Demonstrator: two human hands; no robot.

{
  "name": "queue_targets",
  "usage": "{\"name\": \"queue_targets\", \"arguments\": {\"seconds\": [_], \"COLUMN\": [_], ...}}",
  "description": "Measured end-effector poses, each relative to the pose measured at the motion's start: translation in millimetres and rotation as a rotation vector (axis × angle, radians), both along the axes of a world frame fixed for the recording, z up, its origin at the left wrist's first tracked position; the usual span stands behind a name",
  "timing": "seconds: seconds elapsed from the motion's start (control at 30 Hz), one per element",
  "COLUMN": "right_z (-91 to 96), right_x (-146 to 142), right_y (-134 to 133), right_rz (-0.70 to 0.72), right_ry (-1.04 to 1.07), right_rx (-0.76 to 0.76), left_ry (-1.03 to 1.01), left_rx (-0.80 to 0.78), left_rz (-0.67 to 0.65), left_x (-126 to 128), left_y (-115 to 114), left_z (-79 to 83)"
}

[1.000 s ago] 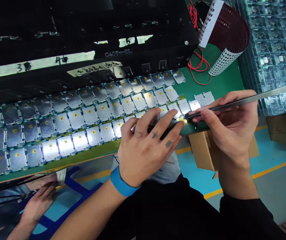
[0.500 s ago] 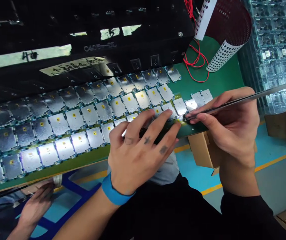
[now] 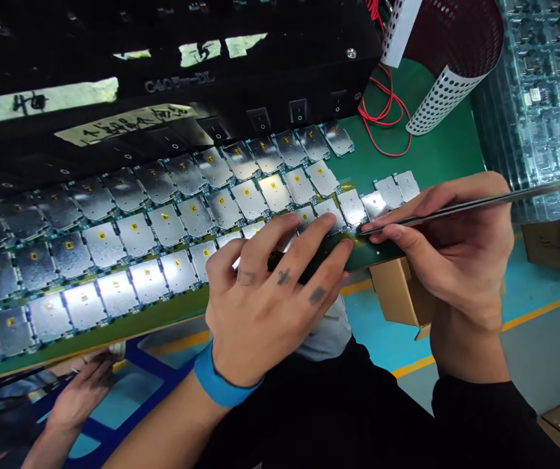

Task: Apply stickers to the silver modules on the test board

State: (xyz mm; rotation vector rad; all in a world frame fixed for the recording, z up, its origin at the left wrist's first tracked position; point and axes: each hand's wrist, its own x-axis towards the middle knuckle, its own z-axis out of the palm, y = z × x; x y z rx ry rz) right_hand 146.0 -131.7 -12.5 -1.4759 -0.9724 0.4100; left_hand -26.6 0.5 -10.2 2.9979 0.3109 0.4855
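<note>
A green circuit board panel point(image 3: 128, 326) carries rows of several silver shielded modules point(image 3: 167, 225), each with a small yellow label. My left hand point(image 3: 260, 306), wearing a blue wristband point(image 3: 216, 378), lies spread over the panel's near edge, its fingers on the modules. A dark object point(image 3: 284, 260) shows under those fingers, partly hidden. My right hand point(image 3: 450, 260) grips long metal tweezers point(image 3: 456, 210). Their tips rest at the panel near my left fingertips, next to a module.
Behind the panel stands a black unit point(image 3: 298, 111) with rocker switches and a taped label point(image 3: 123, 124). Red wires point(image 3: 384, 111) and a perforated metal sheet point(image 3: 441, 98) sit back right. Stacked clear trays point(image 3: 548, 98) and cardboard boxes point(image 3: 397, 293) lie right. A co-worker's hand point(image 3: 81, 397) appears lower left.
The whole view has drifted, with the panel sliding left in the picture. My left hand has shifted with it, and the tweezers now lie flatter, their tips still at the panel.
</note>
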Motion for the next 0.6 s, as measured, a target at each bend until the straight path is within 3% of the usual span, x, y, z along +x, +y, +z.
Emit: {"name": "queue_targets", "arguments": {"seconds": [0.6], "right_z": [6.6], "right_x": [-2.3], "right_y": [8.7], "right_rz": [-0.059], "right_ry": [0.110], "right_rx": [0.131], "left_ry": [-0.017], "left_rx": [-0.004], "left_rz": [-0.015], "left_x": [3.5], "left_y": [0.1], "left_z": [0.2]}}
